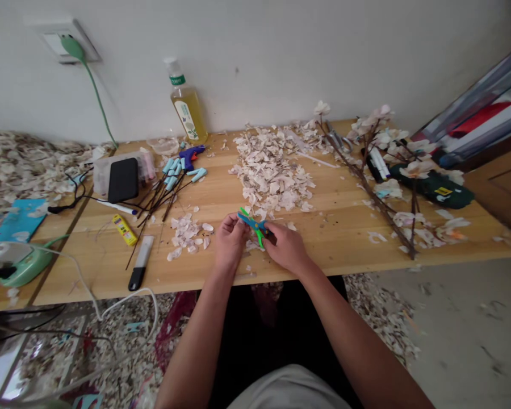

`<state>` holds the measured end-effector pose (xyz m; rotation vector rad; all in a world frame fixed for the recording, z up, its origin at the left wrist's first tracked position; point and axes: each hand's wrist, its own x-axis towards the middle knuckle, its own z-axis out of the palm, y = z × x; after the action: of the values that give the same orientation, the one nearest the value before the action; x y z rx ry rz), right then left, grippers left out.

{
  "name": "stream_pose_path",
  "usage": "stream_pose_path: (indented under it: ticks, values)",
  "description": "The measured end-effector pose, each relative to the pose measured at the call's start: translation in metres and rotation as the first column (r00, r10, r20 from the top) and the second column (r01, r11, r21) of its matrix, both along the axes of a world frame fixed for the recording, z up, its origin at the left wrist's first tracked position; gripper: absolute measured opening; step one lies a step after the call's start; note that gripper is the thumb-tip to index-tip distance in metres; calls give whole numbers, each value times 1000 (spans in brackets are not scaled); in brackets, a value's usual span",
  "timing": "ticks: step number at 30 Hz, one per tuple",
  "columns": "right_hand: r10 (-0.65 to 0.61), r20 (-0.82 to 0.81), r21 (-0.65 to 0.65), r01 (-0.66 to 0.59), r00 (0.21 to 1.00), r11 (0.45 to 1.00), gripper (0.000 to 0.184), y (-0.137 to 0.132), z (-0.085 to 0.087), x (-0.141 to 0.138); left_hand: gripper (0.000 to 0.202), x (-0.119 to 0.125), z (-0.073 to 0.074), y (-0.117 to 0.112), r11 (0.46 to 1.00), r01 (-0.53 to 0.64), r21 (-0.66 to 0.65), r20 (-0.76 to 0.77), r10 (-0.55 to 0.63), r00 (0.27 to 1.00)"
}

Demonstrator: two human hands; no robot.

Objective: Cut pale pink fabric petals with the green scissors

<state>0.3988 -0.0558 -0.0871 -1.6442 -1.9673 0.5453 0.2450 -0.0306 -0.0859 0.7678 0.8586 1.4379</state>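
Note:
My right hand [286, 245] is closed on a small pair of scissors [255, 225] with blue and bright green parts, held over the near edge of the table. Facing it, my left hand [230, 237] is closed in a pinch close to the scissors' tip. What its fingertips hold is too small to make out. Just beyond both hands spreads a large heap of pale, dry petal-like flakes [272, 170]. To the left of my left hand lies a smaller pile of similar flakes [187, 233].
At the left are a black phone [123, 179], a yellow packet [124, 229], a black-handled cutter [141, 263], dark sticks [157, 196] and a blue glue gun [191, 156]. A bottle of yellow liquid [189, 111] stands by the wall. Flowered branches [368, 182] lie at the right.

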Motion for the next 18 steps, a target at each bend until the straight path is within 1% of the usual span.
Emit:
stream_pose_path:
  ticks: [3,5,10,13,18]
  values:
    - [26,11,0,-26,1000,1000,23,0,2,0,18,-10,-2,-4,1000,18,6,-115,-17,993]
    - [47,27,0,-47,999,999,21,-1,3,0,18,-16,-3,-8,999,33,-3,-129,-33,991]
    - [67,64,14,-68,996,998,21,-2,4,-1,17,-21,-1,-12,1000,23,-8,-44,-23,999]
    - [62,67,24,-64,996,998,22,-3,3,-1,21,-19,4,-10,999,14,-33,34,-13,999]
    - [52,38,15,-53,998,998,24,-4,0,-1,20,-12,9,-7,998,45,-43,93,-41,995]
